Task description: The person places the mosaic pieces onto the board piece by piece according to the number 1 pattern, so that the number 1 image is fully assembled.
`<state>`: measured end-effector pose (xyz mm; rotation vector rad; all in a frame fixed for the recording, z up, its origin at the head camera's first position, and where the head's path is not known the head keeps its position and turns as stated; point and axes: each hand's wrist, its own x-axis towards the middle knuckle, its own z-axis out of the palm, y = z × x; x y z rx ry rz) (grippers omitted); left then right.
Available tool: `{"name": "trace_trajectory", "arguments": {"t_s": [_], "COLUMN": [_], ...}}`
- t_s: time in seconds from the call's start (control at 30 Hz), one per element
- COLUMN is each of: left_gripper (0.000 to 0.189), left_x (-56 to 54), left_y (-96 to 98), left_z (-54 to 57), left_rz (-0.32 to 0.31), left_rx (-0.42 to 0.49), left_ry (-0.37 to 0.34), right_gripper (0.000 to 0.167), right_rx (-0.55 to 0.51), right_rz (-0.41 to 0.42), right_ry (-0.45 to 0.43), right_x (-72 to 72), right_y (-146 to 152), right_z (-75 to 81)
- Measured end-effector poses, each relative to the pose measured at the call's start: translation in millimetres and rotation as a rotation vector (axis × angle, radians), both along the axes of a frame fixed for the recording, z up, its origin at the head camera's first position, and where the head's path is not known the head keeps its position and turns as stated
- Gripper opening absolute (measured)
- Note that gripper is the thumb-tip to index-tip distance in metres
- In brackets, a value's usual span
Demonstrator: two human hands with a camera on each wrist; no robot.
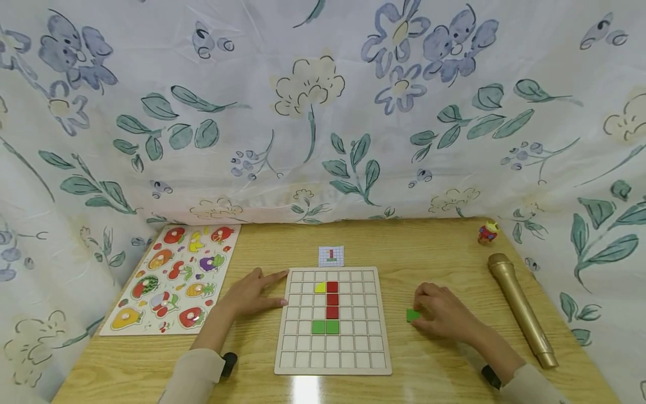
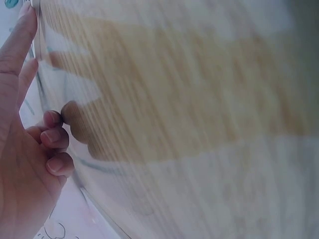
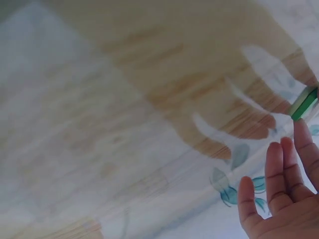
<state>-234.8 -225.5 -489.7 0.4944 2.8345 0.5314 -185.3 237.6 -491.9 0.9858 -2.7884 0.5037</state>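
Note:
A square wooden grid board (image 1: 303, 359) lies on the table. On it sit a yellow piece (image 1: 320, 287) with a cut corner, a column of red square tiles (image 1: 332, 299) and two green square tiles (image 1: 318, 327) side by side. At the board's upper left edge, my left hand (image 1: 252, 294) touches it with index finger and thumb extended; its other fingers are curled in the left wrist view. To the right of the board, my right hand (image 1: 444, 314) pinches a loose green tile (image 1: 411, 315), whose edge (image 3: 303, 103) shows at the fingertips in the right wrist view.
A small pattern card (image 1: 331, 256) lies just behind the board. A fruit puzzle board (image 1: 171, 280) is at the left. At the right are a gold microphone (image 1: 522, 311) and a small toy figure (image 1: 487, 232). Floral cloth (image 1: 323, 112) hangs behind the table.

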Motion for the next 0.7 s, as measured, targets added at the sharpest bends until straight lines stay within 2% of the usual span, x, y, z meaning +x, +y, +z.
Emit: {"name": "trace_trajectory", "arguments": {"t_s": [0.2,0.7], "left_gripper": [0.076,0.076], "left_x": [0.0,-0.2], "left_y": [-0.3,-0.4], "left_z": [0.4,-1.4], "left_rz": [-0.005,-0.002], "left_rx": [0.001,0.000], "left_ry": [0.009,0.006], "right_gripper": [0.024,0.025], "right_rx": [0.006,0.009], "right_rz": [0.014,0.058], "right_ry": [0.003,0.086], "right_x": [1.1,-1.8], "right_y": [-0.9,-10.9], "right_z": [1.8,4.4]}}
